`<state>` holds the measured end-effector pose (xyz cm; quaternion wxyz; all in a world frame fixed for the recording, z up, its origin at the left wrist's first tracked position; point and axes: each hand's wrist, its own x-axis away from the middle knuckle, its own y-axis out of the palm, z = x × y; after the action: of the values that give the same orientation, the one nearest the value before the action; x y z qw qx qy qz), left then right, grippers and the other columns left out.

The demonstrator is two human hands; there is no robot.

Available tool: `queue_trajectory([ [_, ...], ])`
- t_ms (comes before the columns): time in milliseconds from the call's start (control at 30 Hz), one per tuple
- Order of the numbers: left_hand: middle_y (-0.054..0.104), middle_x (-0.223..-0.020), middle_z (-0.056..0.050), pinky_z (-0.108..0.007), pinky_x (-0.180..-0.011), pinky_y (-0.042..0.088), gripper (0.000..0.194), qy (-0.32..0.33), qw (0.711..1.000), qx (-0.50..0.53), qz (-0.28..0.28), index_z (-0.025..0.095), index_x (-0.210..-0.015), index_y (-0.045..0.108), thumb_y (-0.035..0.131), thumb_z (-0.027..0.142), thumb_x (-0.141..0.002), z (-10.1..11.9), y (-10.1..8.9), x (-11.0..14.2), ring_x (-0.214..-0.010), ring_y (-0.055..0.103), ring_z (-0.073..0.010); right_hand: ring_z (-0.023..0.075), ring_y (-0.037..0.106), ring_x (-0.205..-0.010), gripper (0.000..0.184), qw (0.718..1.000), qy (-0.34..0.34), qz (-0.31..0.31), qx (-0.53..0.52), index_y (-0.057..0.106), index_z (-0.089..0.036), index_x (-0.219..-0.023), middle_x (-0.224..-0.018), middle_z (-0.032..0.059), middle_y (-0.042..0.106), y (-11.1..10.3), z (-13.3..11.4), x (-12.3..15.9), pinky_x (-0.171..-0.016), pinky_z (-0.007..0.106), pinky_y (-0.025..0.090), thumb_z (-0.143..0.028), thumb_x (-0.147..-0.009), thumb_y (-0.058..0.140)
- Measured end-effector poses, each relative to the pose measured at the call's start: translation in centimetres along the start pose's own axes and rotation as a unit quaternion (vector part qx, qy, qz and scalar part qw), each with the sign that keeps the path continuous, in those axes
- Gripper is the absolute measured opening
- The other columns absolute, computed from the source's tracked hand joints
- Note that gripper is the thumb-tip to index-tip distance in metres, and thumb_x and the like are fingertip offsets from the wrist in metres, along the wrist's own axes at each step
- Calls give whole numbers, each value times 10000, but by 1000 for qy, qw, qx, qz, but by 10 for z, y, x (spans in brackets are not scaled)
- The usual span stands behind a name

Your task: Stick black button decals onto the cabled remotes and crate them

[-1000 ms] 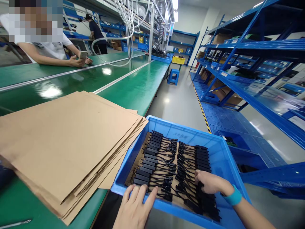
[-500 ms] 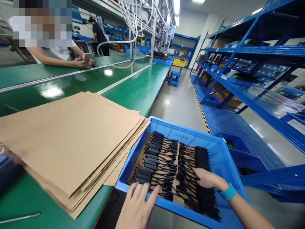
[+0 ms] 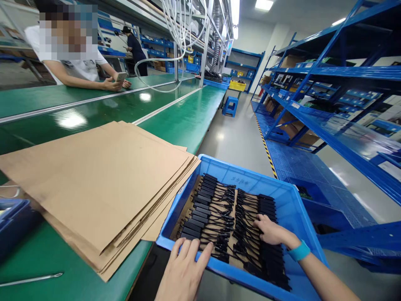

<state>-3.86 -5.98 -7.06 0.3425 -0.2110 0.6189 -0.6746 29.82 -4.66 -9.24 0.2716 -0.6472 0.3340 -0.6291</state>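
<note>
Wristband (image 3: 300, 251): turquoise, a broad flat strip circling the right wrist, one even colour all over, its visible face plain
Wristband material: cannot be told from this view
Right forearm (image 3: 326, 276): slim, bare from the band down to the lower edge of the view
Right hand (image 3: 271, 230): bare, narrow, rounded at the knuckles, fingertips partly hidden
Left hand (image 3: 184, 267): bare, slender fingers with rounded tips, smooth across the back
Fingernails: too small to make out

Grey floor (image 3: 224, 144), pretty shiny, yellow-black tape strip (image 3: 265, 146) running along blue shelving (image 3: 351, 67) on right. Long green tabletop (image 3: 172, 130) on left, glossy too. 1 blue stool (image 3: 230, 104) near far end. White back wall (image 3: 250, 39), bright ceiling light (image 3: 264, 4) up top.
</note>
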Motion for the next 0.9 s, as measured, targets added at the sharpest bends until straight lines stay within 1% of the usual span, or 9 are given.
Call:
queue_trajectory([
  [100, 558, -1010, -46, -412, -950, 330, 578, -13, 1000, 14, -8, 307, -1253, 477, 615, 239, -696, 2, -2, -1, -946, 492, -221, 282, 492, -1115, 426, 999, 9, 33, 2, 574, -97, -1101, -1155, 166, 545, 0, 0, -4, -937, 343, 380, -56, -690, 472],
  [167, 569, -1007, -40, -414, -960, 324, 579, -25, 999, 19, -9, 317, -1246, 485, 618, 229, -690, 3, -3, -1, -952, 496, -221, 279, 498, -1119, 469, 998, 30, 59, 1, 513, -54, -1191, -1169, 191, 549, 1, -1, -9, -940, 336, 375, -53, -728, 436],
  [267, 576, -1015, -41, -417, -966, 326, 560, -27, 999, 22, -6, 321, -1248, 488, 615, 244, -707, 4, -4, -1, -969, 498, -227, 307, 469, -1184, 562, 993, 73, 92, 3, 366, 16, -1325, -1247, 250, 508, 7, -2, -20, -971, 362, 357, -48, -768, 405],
  [367, 568, -1030, -56, -434, -976, 326, 594, -14, 1000, 21, -8, 297, -1268, 478, 627, 255, -694, 3, -5, -1, -979, 497, -239, 327, 456, -1200, 614, 988, 103, 118, 9, 300, 26, -1367, -1271, 266, 486, 13, -3, -28, -987, 381, 351, -34, -768, 421],
  [467, 563, -1024, -59, -444, -983, 329, 643, -10, 1000, 15, -17, 285, -1284, 464, 646, 244, -668, 3, -5, -1, -982, 496, -244, 326, 470, -1184, 591, 985, 106, 138, 15, 347, 35, -1337, -1244, 272, 490, 17, -5, -31, -991, 378, 351, -7, -755, 438],
  [567, 560, -1026, -53, -445, -996, 327, 681, -14, 999, 13, -31, 293, -1294, 450, 658, 225, -649, 3, -6, -1, -993, 495, -245, 295, 543, -1106, 455, 983, 106, 149, 13, 477, 19, -1209, -1182, 252, 505, 16, -6, -30, -942, 349, 392, 19, -757, 420],
  [667, 555, -1045, -59, -458, -1005, 327, 665, -10, 998, 20, -52, 287, -1314, 422, 631, 236, -685, 2, -8, -2, -1008, 494, -254, 264, 598, -1035, 373, 981, 107, 160, 7, 518, 1, -1123, -1239, 255, 439, 14, -4, -30, -892, 329, 423, 21, -767, 409],
  [800, 540, -1093, -91, -487, -1007, 324, 615, 14, 995, 42, -91, 256, -1358, 361, 539, 259, -770, -2, -12, -4, -1031, 488, -272, 273, 549, -1140, 449, 982, 102, 159, 0, 472, 6, -1193, -1409, 294, 247, 12, 2, -35, -927, 320, 410, 4, -744, 470],
  [900, 526, -1136, -109, -514, -1016, 301, 635, 18, 993, 52, -103, 251, -1372, 331, 532, 284, -770, -4, -8, -3, -1060, 475, -296, 291, 528, -1167, 457, 983, 95, 154, -5, 483, 5, -1192, -1391, 290, 305, 8, 7, -41, -942, 330, 407, -2, -735, 486],
])
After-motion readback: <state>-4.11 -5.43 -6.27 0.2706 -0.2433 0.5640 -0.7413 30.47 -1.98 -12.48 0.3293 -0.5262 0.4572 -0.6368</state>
